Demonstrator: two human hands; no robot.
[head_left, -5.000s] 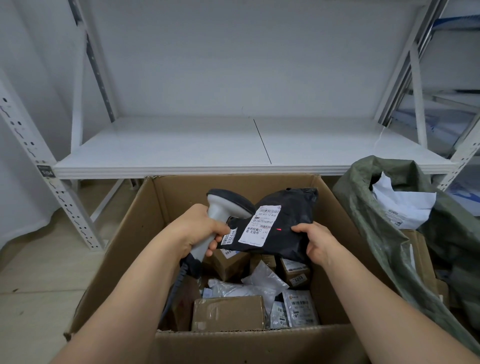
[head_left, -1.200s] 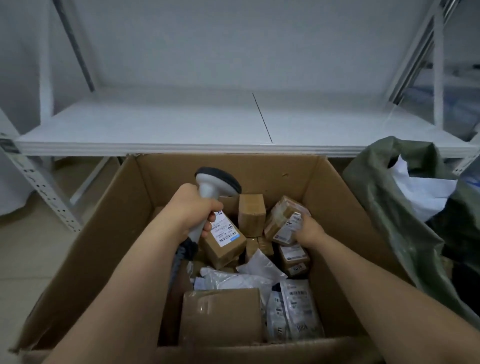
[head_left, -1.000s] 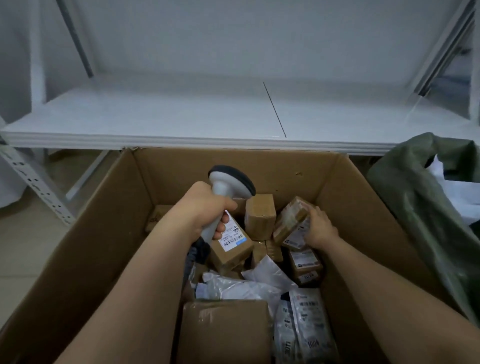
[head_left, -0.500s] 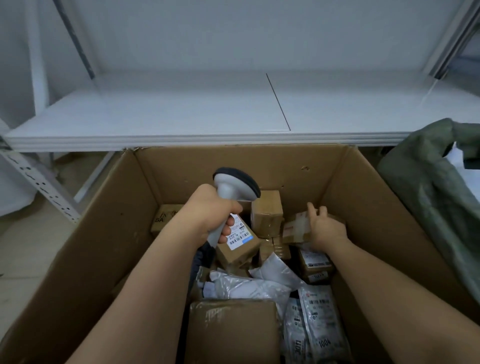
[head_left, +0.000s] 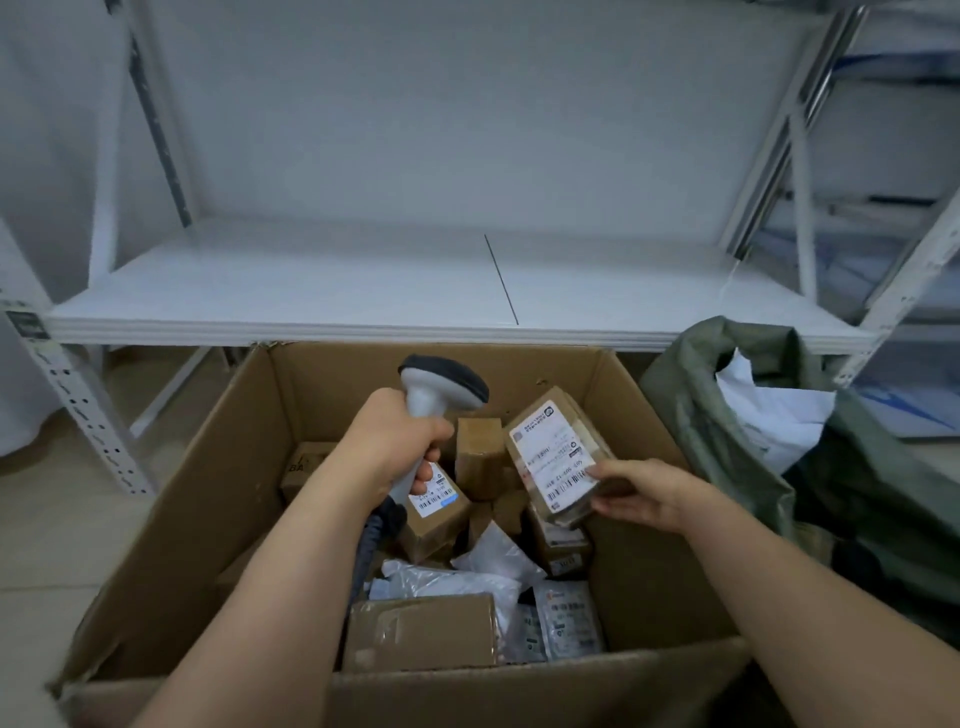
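Cardboard, brown and creased, forms the big open shipping box (head_left: 218, 519) nearest the camera, and both forearms reach in over its near wall. Just inside that wall lies a flat brown taped cardboard parcel (head_left: 421, 631), with clear plastic bagged packets (head_left: 569, 626) beside it on the right. Farther in, the left hand (head_left: 397, 441) is clenched round the handle of a grey handheld barcode scanner with a dark head (head_left: 444, 384). The scanner's head is raised above the pile and its dark cable (head_left: 371, 540) hangs below the fist. Under the hand sits a small brown carton with a white and blue label (head_left: 436, 506). The right hand (head_left: 641, 493) pinches the lower end of a small brown cardboard parcel with a white shipping label (head_left: 553, 457). It is held tilted above the pile, label up, just right of the scanner and apart from it. Behind them stands a plain brown taped carton (head_left: 478, 449). Beyond the box runs a white metal shelf (head_left: 311, 291), and a green woven sack (head_left: 727, 441) slumps at the right.
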